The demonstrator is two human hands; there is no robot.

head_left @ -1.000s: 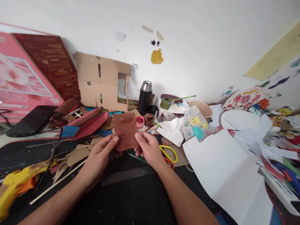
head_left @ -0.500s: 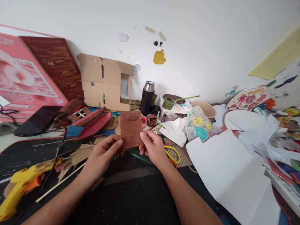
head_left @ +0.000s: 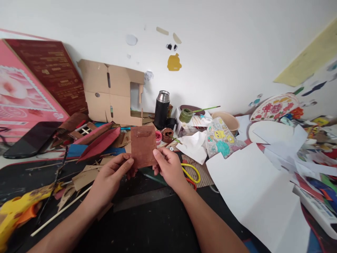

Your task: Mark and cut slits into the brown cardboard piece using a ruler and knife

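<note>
A brown-painted rectangular piece (head_left: pixel 143 146), probably cardboard, is held upright above the black table mat (head_left: pixel 147 228). A short raised strip runs across its upper part. My left hand (head_left: pixel 112 174) pinches its lower left edge between thumb and fingers. At the lower right edge, my right hand (head_left: pixel 168 168) grips it the same way, thumb in front. Just behind the piece stand a jar of brown paint (head_left: pixel 167 135) and a pink paint jar (head_left: pixel 158 137), partly hidden. Yellow-handled scissors (head_left: pixel 193 172) lie beside my right wrist.
A yellow glue gun (head_left: pixel 21 207), a wooden stick (head_left: pixel 60 212) and cardboard scraps (head_left: pixel 84 177) lie at left. A black thermos (head_left: pixel 161 110) and a cut cardboard panel (head_left: pixel 118 91) stand by the wall. White paper (head_left: pixel 252 193) spreads at right, near a green paint jar (head_left: pixel 186 115).
The whole view has shifted slightly, so most things sit a little further left. Both hands still hold the brown piece in nearly the same pose.
</note>
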